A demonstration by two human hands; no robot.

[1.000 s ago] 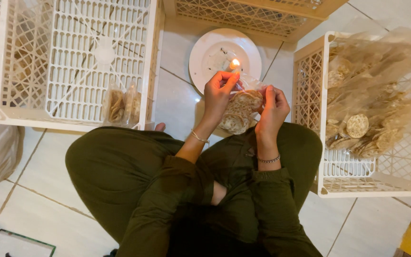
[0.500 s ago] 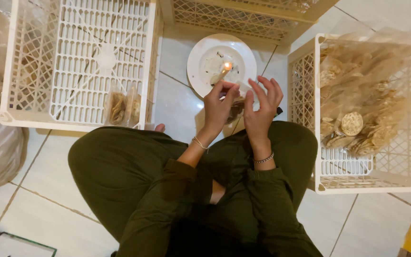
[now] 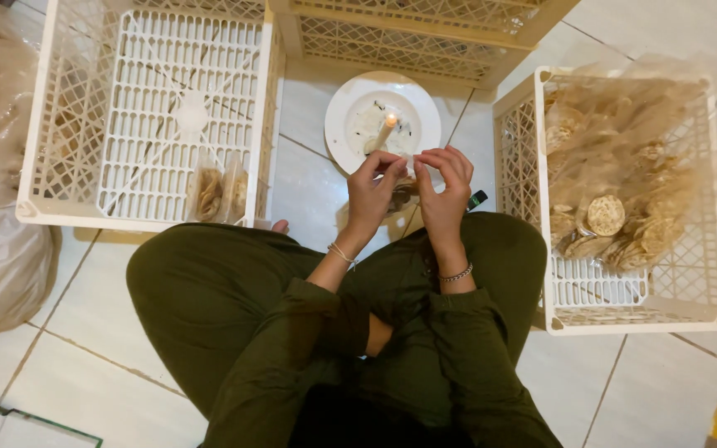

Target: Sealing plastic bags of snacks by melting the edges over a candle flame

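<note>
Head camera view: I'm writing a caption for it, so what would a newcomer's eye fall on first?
Probably the lit candle standing on the round white plate at the top centre, on the tiled floor. Just below it, the left hand and right hand pinch a small clear packet near the flame. At the right, a white plastic lattice crate holds clear bags of round tan crackers.

Left hand [image 3: 373,189] and right hand [image 3: 444,187] raised together, fingers pinched
</note>
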